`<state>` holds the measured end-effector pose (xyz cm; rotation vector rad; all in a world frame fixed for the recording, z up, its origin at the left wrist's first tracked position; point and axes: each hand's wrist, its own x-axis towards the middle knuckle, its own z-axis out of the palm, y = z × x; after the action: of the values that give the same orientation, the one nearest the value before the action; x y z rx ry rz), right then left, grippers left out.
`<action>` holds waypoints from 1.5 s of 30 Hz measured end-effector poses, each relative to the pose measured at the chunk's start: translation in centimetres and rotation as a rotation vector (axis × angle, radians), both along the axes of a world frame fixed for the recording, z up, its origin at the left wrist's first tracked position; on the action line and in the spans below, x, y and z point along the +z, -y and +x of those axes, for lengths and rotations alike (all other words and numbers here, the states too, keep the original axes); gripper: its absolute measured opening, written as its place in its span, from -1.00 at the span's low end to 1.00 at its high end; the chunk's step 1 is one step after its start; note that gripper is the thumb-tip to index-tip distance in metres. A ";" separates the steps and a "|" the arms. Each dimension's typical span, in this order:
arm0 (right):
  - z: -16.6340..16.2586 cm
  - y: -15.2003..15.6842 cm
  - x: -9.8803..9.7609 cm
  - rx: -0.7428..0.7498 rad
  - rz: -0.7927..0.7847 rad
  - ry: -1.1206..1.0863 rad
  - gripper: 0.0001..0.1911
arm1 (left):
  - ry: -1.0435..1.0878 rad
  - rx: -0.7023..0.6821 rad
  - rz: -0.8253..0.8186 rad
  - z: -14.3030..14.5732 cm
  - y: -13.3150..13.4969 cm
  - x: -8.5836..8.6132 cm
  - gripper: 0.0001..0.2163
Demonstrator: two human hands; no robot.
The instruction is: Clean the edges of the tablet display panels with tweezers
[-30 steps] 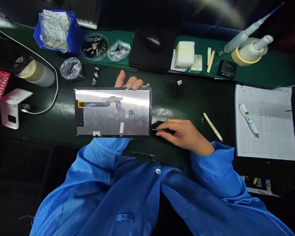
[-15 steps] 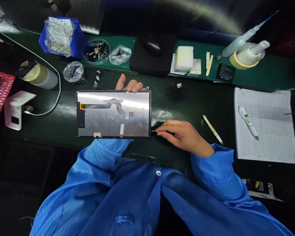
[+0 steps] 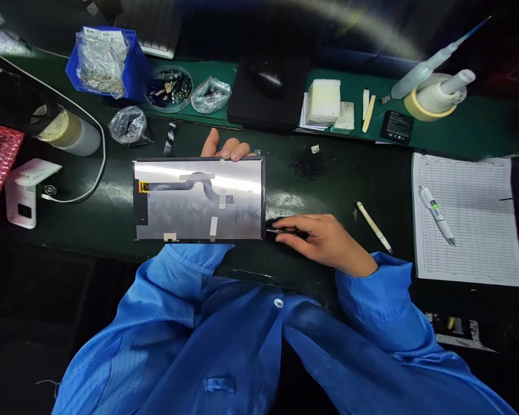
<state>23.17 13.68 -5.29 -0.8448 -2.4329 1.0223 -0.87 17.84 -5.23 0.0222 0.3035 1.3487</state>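
A flat rectangular display panel (image 3: pixel 177 213), silver-backed with a dark ribbon cable (image 3: pixel 168 186) and strips of tape, lies across my left hand (image 3: pixel 229 148). That hand supports it from beneath; the thumb and fingertips show past the far edge, and the palm is hidden. My right hand (image 3: pixel 320 235) is closed in a pinch round a pair of slim metal tweezers (image 3: pixel 274 230). The tips of the tweezers are at the panel's right edge, near its lower right corner; whether they grip anything there is too small to tell.
On the green shelf stand a blue bin (image 3: pixel 134 69), a dish of small parts (image 3: pixel 168 88), a white block (image 3: pixel 323 102) and a dispenser bottle (image 3: pixel 441 95). A pen (image 3: pixel 436 214) lies on a printed sheet (image 3: pixel 471 253) at right. A white phone-shaped cover (image 3: pixel 21 196) lies at left.
The fingers of my right hand have parted slightly, showing more of the tweezers. The panel and my left hand stay almost where they were.
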 end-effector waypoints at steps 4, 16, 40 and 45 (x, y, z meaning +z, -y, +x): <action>0.0 0.0 0.0 0.014 0.020 -0.031 -0.86 | 0.005 0.000 0.001 -0.1 0.1 -0.1 -0.51; -0.1 0.0 0.2 0.042 0.014 -0.017 -0.85 | 0.125 -0.034 0.112 0.0 0.7 -0.4 -0.53; -0.2 0.0 0.4 0.060 0.029 0.024 -0.78 | 0.031 0.032 0.056 0.6 1.1 0.8 -0.54; -0.1 0.2 0.2 0.000 -0.001 0.036 -0.81 | 0.052 0.019 0.078 0.4 1.0 0.6 -0.55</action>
<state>23.08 13.46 -5.08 -0.8709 -2.4628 1.0163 -0.47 16.80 -4.67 0.0497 0.2080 1.3770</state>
